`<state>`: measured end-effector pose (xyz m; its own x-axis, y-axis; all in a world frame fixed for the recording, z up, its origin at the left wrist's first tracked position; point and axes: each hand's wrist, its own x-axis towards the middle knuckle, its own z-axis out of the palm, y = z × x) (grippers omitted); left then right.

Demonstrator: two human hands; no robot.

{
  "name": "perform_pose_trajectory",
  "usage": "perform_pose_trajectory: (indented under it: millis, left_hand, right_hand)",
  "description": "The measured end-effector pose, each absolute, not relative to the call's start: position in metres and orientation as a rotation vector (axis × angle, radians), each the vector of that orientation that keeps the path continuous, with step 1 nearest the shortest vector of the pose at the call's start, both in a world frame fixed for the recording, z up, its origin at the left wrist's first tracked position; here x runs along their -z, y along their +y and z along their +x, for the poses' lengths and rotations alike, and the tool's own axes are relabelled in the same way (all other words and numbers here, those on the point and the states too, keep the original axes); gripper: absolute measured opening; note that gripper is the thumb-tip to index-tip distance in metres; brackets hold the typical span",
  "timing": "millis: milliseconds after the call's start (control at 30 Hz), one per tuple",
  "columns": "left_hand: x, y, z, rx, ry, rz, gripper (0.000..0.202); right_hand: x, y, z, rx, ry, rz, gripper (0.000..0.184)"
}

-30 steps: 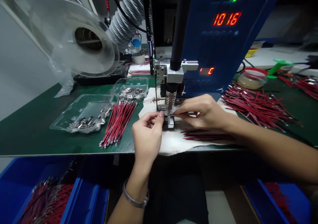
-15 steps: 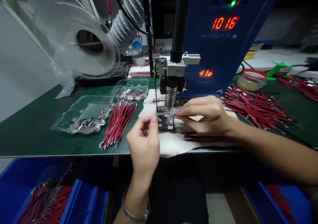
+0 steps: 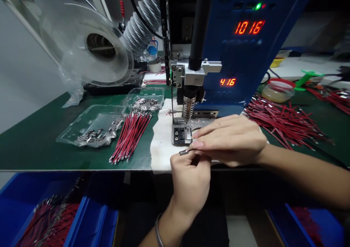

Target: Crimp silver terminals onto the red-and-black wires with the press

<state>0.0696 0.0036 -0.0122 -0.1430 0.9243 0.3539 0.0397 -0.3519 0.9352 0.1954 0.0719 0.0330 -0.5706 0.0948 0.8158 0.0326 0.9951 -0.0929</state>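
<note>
In front of the soldering machine's spring-wrapped tip point(image 3: 188, 108), both my hands meet close together over the bench edge. My right hand point(image 3: 235, 139) is closed, its fingertips pinching a thin piece with a small silver metal cylinder point(image 3: 184, 152) at its left end; the rest of it is covered by my fingers. Just below, my left hand point(image 3: 191, 174) is curled with its thumb side up against that piece and my right fingers. What its fingers hold is hidden. A small black fixture point(image 3: 179, 135) stands under the tip, left of my right fingertips.
A bundle of red wires point(image 3: 130, 135) lies left, beside clear trays point(image 3: 65, 132) of small metal parts. Loose red wires point(image 3: 281, 121) are heaped right. The blue machine housing point(image 3: 246, 57) rises behind. Blue bins point(image 3: 93, 217) stand below the bench edge.
My left hand has moved right, up against my right hand. My right hand has come down and nearer, away from the tip. The lower red display on the machine has changed.
</note>
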Motion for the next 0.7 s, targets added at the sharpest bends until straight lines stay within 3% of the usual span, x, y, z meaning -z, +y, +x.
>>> perform_pose_trajectory:
  millis: [700]
  left_hand:
    - [0.017,0.007,0.08,-1.674,1.047,1.452,0.025]
  right_hand:
    - [-0.037,0.068,0.199,0.073,-2.183,-0.164,0.008]
